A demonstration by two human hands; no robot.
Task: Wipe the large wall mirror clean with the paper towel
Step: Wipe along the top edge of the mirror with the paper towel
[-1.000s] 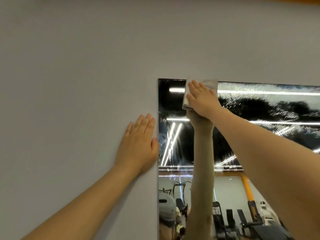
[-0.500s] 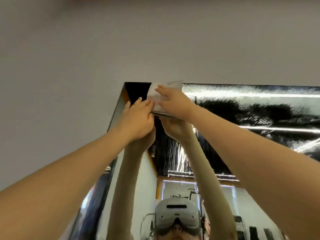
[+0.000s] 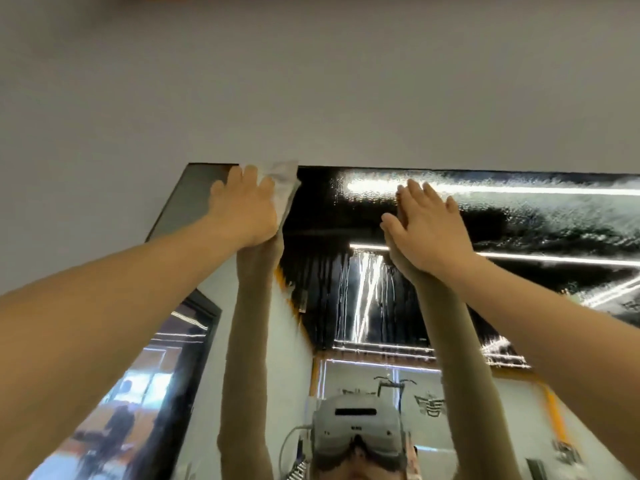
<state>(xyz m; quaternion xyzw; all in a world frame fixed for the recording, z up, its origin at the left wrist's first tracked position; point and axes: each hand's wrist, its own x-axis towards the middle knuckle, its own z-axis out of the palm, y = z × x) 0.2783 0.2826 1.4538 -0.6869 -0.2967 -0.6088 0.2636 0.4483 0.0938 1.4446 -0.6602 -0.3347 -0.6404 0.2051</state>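
The large wall mirror [image 3: 346, 306] fills the lower half of the view, its top edge running across the middle. Wet streaks and spray droplets cover its upper right part. My left hand [image 3: 242, 209] presses the white paper towel [image 3: 284, 183] flat against the glass near the mirror's top left corner. The hand hides most of the towel; only its right part shows. My right hand [image 3: 426, 230] lies flat on the glass further right, fingers straight, holding nothing.
A plain grey wall [image 3: 311, 81] surrounds the mirror above and to the left. The glass reflects both of my arms, a headset, ceiling lights and gym equipment.
The towel passed from my right hand to my left, which came off the wall onto the glass. My right hand moved right, now flat on the mirror. The view shifted right.
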